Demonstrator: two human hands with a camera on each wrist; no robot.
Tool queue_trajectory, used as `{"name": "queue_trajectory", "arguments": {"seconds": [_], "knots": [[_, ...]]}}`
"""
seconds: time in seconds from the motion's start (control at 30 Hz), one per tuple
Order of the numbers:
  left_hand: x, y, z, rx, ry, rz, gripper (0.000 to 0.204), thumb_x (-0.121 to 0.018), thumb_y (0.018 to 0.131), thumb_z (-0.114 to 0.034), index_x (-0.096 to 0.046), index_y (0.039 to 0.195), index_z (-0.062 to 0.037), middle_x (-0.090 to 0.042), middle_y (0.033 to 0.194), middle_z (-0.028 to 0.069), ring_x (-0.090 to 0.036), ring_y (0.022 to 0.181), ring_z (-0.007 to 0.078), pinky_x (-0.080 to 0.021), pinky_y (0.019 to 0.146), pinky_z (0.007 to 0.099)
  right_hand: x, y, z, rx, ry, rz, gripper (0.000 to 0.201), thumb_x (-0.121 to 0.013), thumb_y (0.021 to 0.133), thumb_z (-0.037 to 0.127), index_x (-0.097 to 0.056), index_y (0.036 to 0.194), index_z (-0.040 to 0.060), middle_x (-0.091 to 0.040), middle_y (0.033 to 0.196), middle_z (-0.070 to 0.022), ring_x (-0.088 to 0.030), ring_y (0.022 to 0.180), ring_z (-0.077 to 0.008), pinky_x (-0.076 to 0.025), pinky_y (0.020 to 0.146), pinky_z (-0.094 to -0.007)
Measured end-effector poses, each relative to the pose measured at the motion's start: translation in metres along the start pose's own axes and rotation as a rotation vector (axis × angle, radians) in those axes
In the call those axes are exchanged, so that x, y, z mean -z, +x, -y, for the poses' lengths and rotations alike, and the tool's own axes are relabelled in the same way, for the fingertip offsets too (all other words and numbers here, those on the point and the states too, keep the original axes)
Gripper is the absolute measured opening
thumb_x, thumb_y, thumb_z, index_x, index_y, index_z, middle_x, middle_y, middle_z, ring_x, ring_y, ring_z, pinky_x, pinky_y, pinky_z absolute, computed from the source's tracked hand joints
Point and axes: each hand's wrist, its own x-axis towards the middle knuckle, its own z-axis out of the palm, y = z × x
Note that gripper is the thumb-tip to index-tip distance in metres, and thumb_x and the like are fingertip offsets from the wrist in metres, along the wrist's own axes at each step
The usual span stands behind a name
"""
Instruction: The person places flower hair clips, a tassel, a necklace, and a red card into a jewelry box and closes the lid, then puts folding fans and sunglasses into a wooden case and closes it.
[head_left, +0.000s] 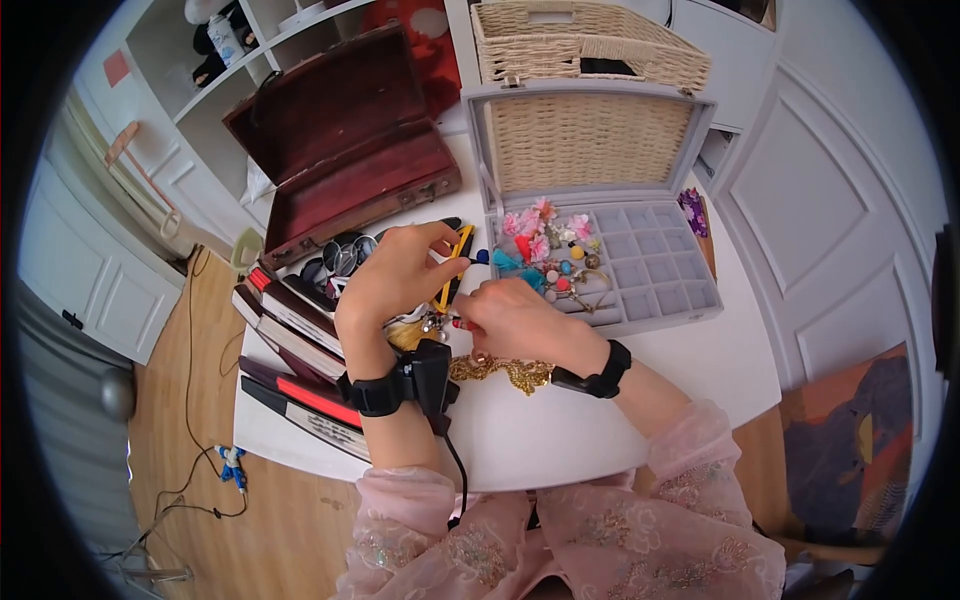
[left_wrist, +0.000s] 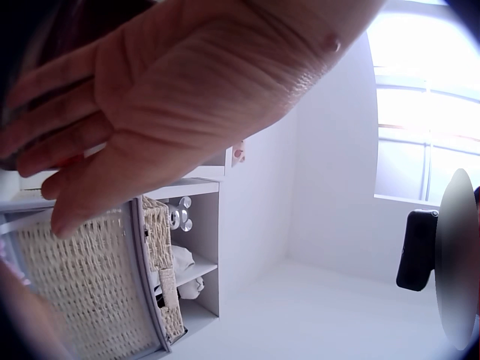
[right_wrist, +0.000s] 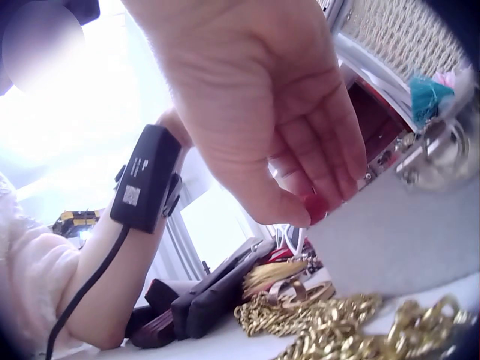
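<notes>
My right hand (head_left: 525, 325) pinches a small red rounded piece (right_wrist: 316, 208) between thumb and fingers. It hovers just left of the grey jewellery box (head_left: 665, 308), above a gold chain (right_wrist: 337, 319). My left hand (head_left: 395, 275) is over the pile of small things at the suitcase's front, fingers extended and slightly bent. A yellow-and-black narrow object (head_left: 460, 262) shows at its fingertips. In the left wrist view, the left palm (left_wrist: 180, 97) shows with fingers loosely stretched. Pink flowers (head_left: 535, 225), a teal tassel (right_wrist: 429, 99) and several rings and beads lie in the box's left part.
An open dark-red suitcase (head_left: 350, 180) stands at the back left. Several books (head_left: 300, 315) line the table's left side, beside sunglasses (head_left: 350, 255). A woven basket (head_left: 590, 40) is behind the jewellery box's raised lid. The white table (head_left: 560, 440) has a rounded front edge.
</notes>
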Motion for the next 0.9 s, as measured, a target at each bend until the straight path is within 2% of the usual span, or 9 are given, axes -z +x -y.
{"name": "queue_trajectory", "arguments": {"seconds": [0.17, 0.23, 0.27, 0.33, 0.4, 0.53, 0.6, 0.7, 0.9], "knots": [[0.002, -0.001, 0.005, -0.007, 0.012, -0.001, 0.029, -0.068, 0.077, -0.019, -0.062, 0.096, 0.0022, -0.066, 0.086, 0.0182, -0.066, 0.074, 0.0283, -0.051, 0.066, 0.0344, 0.028, 0.0, -0.005, -0.044, -0.002, -0.089, 0.016, -0.061, 0.066, 0.006, -0.057, 0.081, 0.0005, -0.06, 0.065, -0.0146, -0.061, 0.067, -0.0333, -0.047, 0.059, -0.0431], [0.003, -0.001, 0.007, -0.002, 0.04, 0.022, 0.031, -0.064, 0.079, -0.012, -0.059, 0.104, 0.0068, -0.066, 0.087, 0.0158, -0.065, 0.07, 0.0179, -0.05, 0.062, 0.0297, 0.036, 0.0, -0.007, -0.05, -0.006, -0.142, 0.016, -0.061, 0.067, 0.007, -0.056, 0.082, 0.0011, -0.06, 0.065, -0.0145, -0.061, 0.067, -0.033, -0.047, 0.06, -0.0428], [0.004, -0.001, 0.006, -0.004, 0.04, 0.017, 0.031, -0.064, 0.079, -0.012, -0.059, 0.104, 0.0068, -0.066, 0.087, 0.0158, -0.065, 0.07, 0.0179, -0.05, 0.062, 0.0297, 0.039, -0.001, -0.008, -0.058, -0.009, -0.197, 0.016, -0.06, 0.068, 0.007, -0.056, 0.083, 0.0016, -0.059, 0.065, -0.0143, -0.06, 0.067, -0.0327, -0.047, 0.06, -0.0424], [0.004, -0.001, 0.004, 0.02, 0.03, 0.027, 0.031, -0.064, 0.079, -0.012, -0.059, 0.103, 0.0063, -0.066, 0.086, 0.0155, -0.065, 0.069, 0.0183, -0.05, 0.063, 0.0298, 0.046, -0.002, -0.011, -0.065, -0.007, -0.205, 0.02, -0.06, 0.069, 0.007, -0.057, 0.089, 0.0028, -0.059, 0.067, -0.0137, -0.06, 0.067, -0.0319, -0.046, 0.061, -0.0418], [0.004, -0.002, 0.003, 0.019, 0.02, 0.013, 0.031, -0.065, 0.079, -0.013, -0.06, 0.104, 0.0055, -0.066, 0.085, 0.0155, -0.065, 0.07, 0.019, -0.05, 0.063, 0.0301, 0.054, -0.005, -0.009, -0.132, 0.006, -0.239, 0.023, -0.063, 0.07, 0.009, -0.061, 0.093, 0.0058, -0.063, 0.082, -0.0111, -0.061, 0.076, -0.0291, -0.048, 0.067, -0.0377], [0.005, -0.004, 0.002, 0.001, 0.059, -0.007, 0.032, -0.066, 0.079, -0.015, -0.061, 0.103, 0.0046, -0.066, 0.087, 0.0163, -0.065, 0.072, 0.0198, -0.05, 0.064, 0.0306, 0.068, -0.014, -0.011, -0.037, 0.008, -0.369, 0.022, -0.06, 0.072, 0.008, -0.062, 0.094, 0.0059, -0.061, 0.074, -0.0122, -0.059, 0.072, -0.0303, -0.046, 0.063, -0.0409], [0.004, -0.004, 0.0, 0.023, 0.021, -0.023, 0.03, -0.067, 0.077, -0.02, -0.064, 0.097, 0.0012, -0.066, 0.087, 0.0171, -0.064, 0.08, 0.031, -0.05, 0.07, 0.0359, 0.078, -0.025, -0.009, -0.151, -0.024, -0.368, 0.016, -0.061, 0.075, 0.01, -0.062, 0.091, 0.0051, -0.061, 0.077, -0.0114, -0.059, 0.075, -0.0297, -0.046, 0.065, -0.0397], [0.004, -0.004, -0.002, 0.022, 0.024, -0.016, 0.03, -0.067, 0.078, -0.02, -0.063, 0.098, 0.0014, -0.066, 0.089, 0.0179, -0.064, 0.081, 0.0315, -0.05, 0.071, 0.0364, 0.081, -0.048, -0.015, -0.142, -0.133, -0.283, 0.02, -0.064, 0.077, 0.011, -0.064, 0.096, 0.0044, -0.063, 0.082, -0.0115, -0.059, 0.074, -0.0292, -0.046, 0.066, -0.0374], [0.001, -0.003, -0.006, 0.022, 0.045, 0.006, 0.033, -0.067, 0.077, -0.021, -0.063, 0.1, 0.0024, -0.066, 0.091, 0.0187, -0.064, 0.082, 0.0315, -0.051, 0.073, 0.0362, 0.071, -0.09, -0.022, -0.285, -0.049, -0.315, 0.019, -0.065, 0.077, 0.009, -0.065, 0.095, 0.0049, -0.064, 0.082, -0.011, -0.059, 0.072, -0.0282, -0.046, 0.064, -0.0357]]}}
